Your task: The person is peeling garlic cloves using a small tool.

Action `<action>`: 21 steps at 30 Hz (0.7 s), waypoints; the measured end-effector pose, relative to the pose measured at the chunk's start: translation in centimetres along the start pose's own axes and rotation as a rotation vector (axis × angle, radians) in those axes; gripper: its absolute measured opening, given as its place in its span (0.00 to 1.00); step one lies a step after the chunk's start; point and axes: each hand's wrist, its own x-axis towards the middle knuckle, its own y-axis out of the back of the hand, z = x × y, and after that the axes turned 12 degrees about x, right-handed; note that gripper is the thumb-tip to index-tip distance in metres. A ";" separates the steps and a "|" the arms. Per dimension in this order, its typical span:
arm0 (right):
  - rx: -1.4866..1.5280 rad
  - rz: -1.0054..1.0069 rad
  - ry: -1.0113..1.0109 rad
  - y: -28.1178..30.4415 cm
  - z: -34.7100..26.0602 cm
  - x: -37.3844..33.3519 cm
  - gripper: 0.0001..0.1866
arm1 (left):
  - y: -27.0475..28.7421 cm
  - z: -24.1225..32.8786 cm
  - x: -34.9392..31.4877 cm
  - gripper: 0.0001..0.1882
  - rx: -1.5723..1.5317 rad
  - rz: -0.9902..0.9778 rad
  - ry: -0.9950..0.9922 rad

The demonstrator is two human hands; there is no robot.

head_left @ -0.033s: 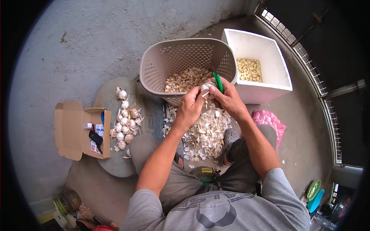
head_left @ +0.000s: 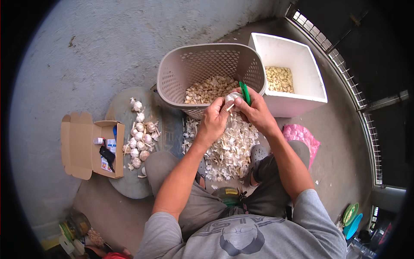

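Observation:
Both my hands meet over the near rim of the basket, pinching a white garlic bulb (head_left: pixel 233 97) with a bit of stalk poking down. My left hand (head_left: pixel 214 121) grips the bulb's left side with thumb and fingers. On the other side, my right hand (head_left: pixel 258 113) is closed on the bulb and also holds a slim green tool (head_left: pixel 245 92) upright between its fingers; its working end is hidden. Below the hands lies a heap of garlic skins (head_left: pixel 228 151). Loose unpeeled cloves (head_left: pixel 209 88) cover the bottom of the grey-brown plastic basket (head_left: pixel 168 82).
A white foam box (head_left: pixel 297 103) with pale peeled cloves (head_left: pixel 279 79) stands at the right of the basket. Whole garlic bulbs (head_left: pixel 139 136) lie on a round board (head_left: pixel 125 187) at my left, by an open cardboard box (head_left: pixel 77 146). A pink net bag (head_left: pixel 302 134) sits near my right knee.
The garlic bulb has turned slightly between my fingers, and its stalk points a little differently. Nothing else has visibly moved.

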 end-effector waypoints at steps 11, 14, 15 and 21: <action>0.393 -0.088 -0.078 -0.9 1.2 -0.5 0.23 | -0.2 1.5 -0.5 0.27 -0.234 0.143 0.150; 0.383 -0.079 -0.053 -1.7 1.0 -0.8 0.22 | 0.0 1.1 -0.4 0.25 -0.320 0.215 0.091; 0.439 -0.062 -0.068 -1.7 1.0 -0.8 0.22 | 0.0 1.0 -0.3 0.25 -0.322 0.215 0.089; 0.633 -0.149 -0.189 0.9 1.5 -0.6 0.25 | -0.3 0.6 -0.3 0.22 -0.014 0.113 0.140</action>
